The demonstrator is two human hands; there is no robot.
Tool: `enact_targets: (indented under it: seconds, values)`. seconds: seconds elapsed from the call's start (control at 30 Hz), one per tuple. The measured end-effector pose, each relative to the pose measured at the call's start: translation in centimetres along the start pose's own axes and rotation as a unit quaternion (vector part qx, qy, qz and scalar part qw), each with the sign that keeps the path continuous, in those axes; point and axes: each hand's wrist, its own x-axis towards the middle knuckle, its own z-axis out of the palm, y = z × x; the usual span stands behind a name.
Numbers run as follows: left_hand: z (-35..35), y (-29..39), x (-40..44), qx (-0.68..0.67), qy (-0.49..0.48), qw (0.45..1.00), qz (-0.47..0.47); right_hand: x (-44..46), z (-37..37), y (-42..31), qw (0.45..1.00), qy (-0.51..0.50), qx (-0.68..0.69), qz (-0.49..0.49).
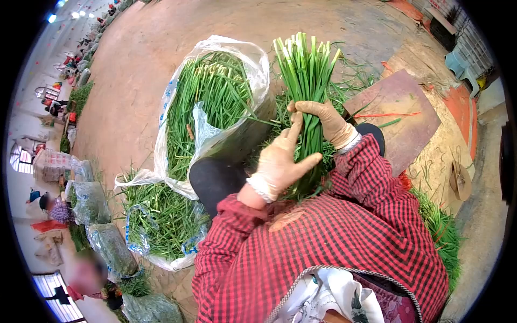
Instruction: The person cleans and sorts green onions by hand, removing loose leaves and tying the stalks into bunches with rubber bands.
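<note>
In front of my body stands a bunch of chives (304,70), its pale cut ends up and its leaves hanging down towards my lap. My gloved right hand (327,123) is wrapped round the middle of the bunch from the right. My gloved left hand (281,161) lies against its left side, fingers stretched upward and thumb apart, pointing across the leaves. The lower tips are partly hidden behind my left hand and sleeve. Just left of the bunch, a white plastic bag (258,54) gapes around many more chives (215,91).
Loose greens (161,215) lie on another plastic sheet at lower left. A purplish board (404,118) with a red strip (388,114) is on the right. More chives (439,231) lie beside me at right. Filled bags (110,247) and other people line the far left.
</note>
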Motion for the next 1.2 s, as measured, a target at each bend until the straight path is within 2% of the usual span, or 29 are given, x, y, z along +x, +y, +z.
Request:
enact_targets:
  seconds: [0.03, 0.07, 0.1, 0.17, 0.23, 0.27, 0.3, 0.37, 0.43, 0.5, 0.57, 0.63, 0.67, 0.7, 0.77, 0.8, 0.83, 0.87, 0.9, 0.97, 1.0, 1.03, 1.07, 1.1, 1.13, 1.2]
  values:
    - [-0.3, -1.1, -0.1, -0.093, 0.023, 0.995, 0.028, -0.3, -0.1, -0.1, 1.0, 0.006, -0.011, -0.011]
    - [-0.3, -3.2, 0.5, -0.23, 0.032, 0.973, 0.015, -0.4, -0.5, 0.1, 0.999, 0.003, -0.05, -0.011]
    - [-2.1, -2.7, 1.1, -0.387, 0.017, 0.917, -0.093, -0.5, -0.4, 0.0, 0.999, 0.005, -0.047, -0.009]
    - [-4.1, -2.3, 2.0, -0.48, 0.096, 0.869, -0.073, -1.4, 0.5, -0.3, 0.985, -0.033, -0.168, 0.021]
    - [-5.2, -2.0, 3.8, -0.538, 0.09, 0.838, 0.008, -0.8, 1.6, 0.7, 0.965, -0.051, -0.258, 0.011]
    - [-4.8, -1.8, 4.0, -0.582, 0.096, 0.807, -0.017, -1.2, 2.2, 2.2, 0.904, -0.043, -0.419, -0.077]
    - [-4.5, -1.8, 4.0, -0.584, 0.099, 0.805, -0.022, -1.8, 3.1, 3.6, 0.811, -0.034, -0.561, -0.163]
    - [-4.5, -2.1, 3.9, -0.539, 0.156, 0.826, -0.061, -2.7, 6.0, 3.3, 0.744, 0.003, -0.666, -0.056]
    - [-4.7, -2.5, 3.7, -0.531, 0.16, 0.828, -0.082, -2.9, 7.1, 3.0, 0.701, -0.003, -0.712, -0.037]
    - [-4.3, -3.4, 3.8, -0.586, 0.204, 0.78, -0.082, -3.5, 7.8, 2.1, 0.709, -0.046, -0.703, -0.012]
    - [-4.7, -4.2, 3.7, -0.59, 0.198, 0.778, -0.083, -3.4, 7.2, 1.5, 0.715, -0.087, -0.694, 0.011]
    - [-5.5, -4.4, 3.5, -0.603, 0.206, 0.769, -0.051, -2.3, 4.9, 0.5, 0.833, -0.141, -0.529, -0.082]
    - [-5.9, -4.0, 3.2, -0.593, 0.211, 0.775, -0.051, -2.9, 6.1, -3.2, 0.917, -0.157, -0.368, -0.002]
    - [-6.3, -3.2, 3.3, -0.596, 0.205, 0.776, -0.033, -1.4, 3.7, -1.7, 0.893, -0.104, -0.43, -0.087]
    - [-6.5, -0.1, 3.8, -0.605, 0.185, 0.774, -0.013, -0.9, 5.1, -1.7, 0.897, -0.148, -0.399, -0.122]
    - [-6.2, 0.8, 4.5, -0.587, 0.182, 0.789, 0.0, -1.2, 6.2, -0.2, 0.943, -0.173, -0.238, -0.154]
    - [-6.1, 2.7, 5.0, -0.569, 0.192, 0.799, 0.018, -1.4, 7.0, 1.2, 0.961, -0.191, -0.071, -0.187]
    - [-6.6, 3.9, 5.3, -0.567, 0.161, 0.807, 0.042, -0.8, 6.9, 0.2, 0.964, -0.194, -0.057, -0.17]
    - [-7.2, 4.6, 5.8, -0.564, 0.13, 0.812, 0.068, -0.9, 6.7, -1.9, 0.962, -0.177, -0.1, -0.181]
    - [-7.1, 5.8, 7.6, -0.571, 0.09, 0.809, 0.108, -1.3, 5.0, -5.4, 0.977, -0.139, -0.099, -0.129]
    - [-7.1, 5.6, 8.9, -0.575, 0.043, 0.804, 0.145, -1.8, 4.0, -7.6, 0.972, -0.097, -0.146, -0.159]
    - [-6.2, 6.3, 10.6, -0.56, 0.097, 0.806, 0.164, -2.4, 2.6, -10.0, 0.962, -0.057, -0.19, -0.188]
    - [-5.2, 6.0, 11.9, -0.512, 0.1, 0.835, 0.174, -2.9, -0.6, -13.1, 0.975, -0.037, -0.216, -0.035]
    - [-4.1, 5.3, 13.2, -0.46, 0.103, 0.862, 0.186, -5.1, -1.7, -15.9, 0.968, 0.008, -0.25, 0.002]
    - [-2.3, 4.1, 12.6, -0.455, 0.05, 0.879, 0.134, -7.1, -3.0, -18.4, 0.958, 0.05, -0.28, 0.041]
    - [1.1, 2.1, 13.8, -0.381, -0.033, 0.923, 0.049, -9.8, -7.0, -20.6, 0.891, 0.149, -0.426, -0.04]
